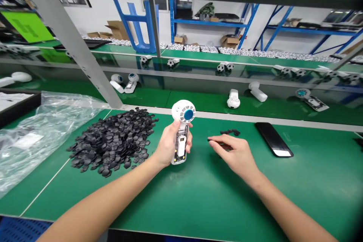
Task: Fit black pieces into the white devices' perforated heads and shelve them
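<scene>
I find my left hand (166, 145) clasping the white device (177, 111) by its handle, long axis near upright, round head uppermost. My right hand (241, 155) pinches a small black piece (209, 140) right of that handle, apart from it.

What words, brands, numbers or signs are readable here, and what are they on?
No words or numbers are readable.
Bright green panel: darker angular mark, too unclear to read.
Clear plastic: whitish patch, too blurred to read.
White handheld device: any markings are too small.
</scene>
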{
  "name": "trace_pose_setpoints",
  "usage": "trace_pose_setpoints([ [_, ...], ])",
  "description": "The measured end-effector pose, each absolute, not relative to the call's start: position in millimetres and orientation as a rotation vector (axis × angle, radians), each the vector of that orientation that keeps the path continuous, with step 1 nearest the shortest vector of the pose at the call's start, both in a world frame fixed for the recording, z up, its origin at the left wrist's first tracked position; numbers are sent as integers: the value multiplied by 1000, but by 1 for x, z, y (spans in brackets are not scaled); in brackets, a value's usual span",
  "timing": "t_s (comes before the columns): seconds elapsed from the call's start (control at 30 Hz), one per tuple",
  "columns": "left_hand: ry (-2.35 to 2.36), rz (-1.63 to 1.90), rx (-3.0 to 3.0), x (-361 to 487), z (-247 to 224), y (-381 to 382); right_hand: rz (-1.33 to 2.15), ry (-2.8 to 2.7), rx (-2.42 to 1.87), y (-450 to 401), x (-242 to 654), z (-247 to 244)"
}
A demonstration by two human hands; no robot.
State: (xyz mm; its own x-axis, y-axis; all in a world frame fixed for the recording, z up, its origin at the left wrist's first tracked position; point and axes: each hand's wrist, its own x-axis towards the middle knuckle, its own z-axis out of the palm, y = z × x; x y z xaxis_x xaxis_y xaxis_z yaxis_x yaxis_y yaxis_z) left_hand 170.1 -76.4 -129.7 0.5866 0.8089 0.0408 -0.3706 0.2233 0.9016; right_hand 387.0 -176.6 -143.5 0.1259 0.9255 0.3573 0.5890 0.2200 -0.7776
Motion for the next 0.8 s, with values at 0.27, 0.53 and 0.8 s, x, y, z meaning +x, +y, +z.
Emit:
trace_pose_setpoints([
  [0.27,542,733,929,180,-140,-92,687,-1462,-1492,-179,384,-137],
  [0.53,688,631,837,194,-147,-106,720,-1426,-1399,-180,367,-129],
  [0.8,727,635,1023,198,-156,-114,745,-1428,-1399,-180,350,-133],
])
